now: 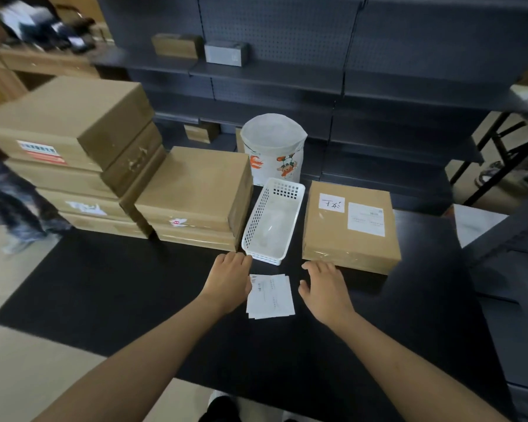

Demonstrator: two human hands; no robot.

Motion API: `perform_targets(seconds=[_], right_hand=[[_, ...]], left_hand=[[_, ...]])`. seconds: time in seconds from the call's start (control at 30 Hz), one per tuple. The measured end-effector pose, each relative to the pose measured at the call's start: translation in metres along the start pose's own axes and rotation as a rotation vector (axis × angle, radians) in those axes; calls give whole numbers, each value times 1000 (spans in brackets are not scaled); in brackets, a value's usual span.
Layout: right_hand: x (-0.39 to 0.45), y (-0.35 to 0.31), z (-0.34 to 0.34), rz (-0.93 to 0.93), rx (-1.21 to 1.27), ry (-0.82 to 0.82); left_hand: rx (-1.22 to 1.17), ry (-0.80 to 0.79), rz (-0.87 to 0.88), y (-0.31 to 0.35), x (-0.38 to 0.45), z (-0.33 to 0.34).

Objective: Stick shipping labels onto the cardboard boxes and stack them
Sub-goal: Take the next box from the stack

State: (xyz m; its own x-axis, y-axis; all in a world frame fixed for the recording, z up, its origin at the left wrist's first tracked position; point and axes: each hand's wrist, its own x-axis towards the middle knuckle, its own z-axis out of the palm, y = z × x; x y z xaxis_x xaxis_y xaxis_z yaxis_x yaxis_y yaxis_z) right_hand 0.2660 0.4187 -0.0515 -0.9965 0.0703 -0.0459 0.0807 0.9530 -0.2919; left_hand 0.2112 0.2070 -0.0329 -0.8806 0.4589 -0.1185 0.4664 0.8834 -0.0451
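Note:
A small pile of white shipping labels (272,296) lies on the black table (104,287) between my hands. My left hand (229,277) rests palm down at the pile's left edge, fingers relaxed and holding nothing. My right hand (325,287) hovers just right of the pile, fingers loosely spread and empty. A cardboard box (351,236) with two white labels on its top sits at the right, just beyond my right hand. A short stack of boxes (195,190) stands left of centre. A taller stack of several boxes (73,153) stands at the far left.
An empty white perforated basket (275,220) sits between the short stack and the labelled box. A white-lined bin (273,147) stands behind it. Dark shelving (287,71) holding a few small boxes fills the background. A blurred person (9,205) is at the left table edge.

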Motion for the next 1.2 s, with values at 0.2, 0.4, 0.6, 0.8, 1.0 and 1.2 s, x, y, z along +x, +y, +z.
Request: perform_targets(seconds=[0.2, 0.4, 0.6, 0.8, 1.0, 1.2], right_hand=[[18, -59, 27, -7, -3, -25], [37, -133, 48, -1, 11, -34], [41, -179, 61, -6, 63, -43], [56, -194, 65, 11, 69, -24], [83, -209, 53, 316, 242, 318], [134, -223, 38, 585, 557, 379]], left_hand=[[-31, -28, 28, -62, -8, 15], [-52, -6, 39, -142, -11, 15], [-59, -28, -19, -191, -21, 18], [-191, 47, -169, -226, -23, 5], [-827, 280, -485, -261, -3, -13], [-1255, 230, -505, -267, 21, -7]])
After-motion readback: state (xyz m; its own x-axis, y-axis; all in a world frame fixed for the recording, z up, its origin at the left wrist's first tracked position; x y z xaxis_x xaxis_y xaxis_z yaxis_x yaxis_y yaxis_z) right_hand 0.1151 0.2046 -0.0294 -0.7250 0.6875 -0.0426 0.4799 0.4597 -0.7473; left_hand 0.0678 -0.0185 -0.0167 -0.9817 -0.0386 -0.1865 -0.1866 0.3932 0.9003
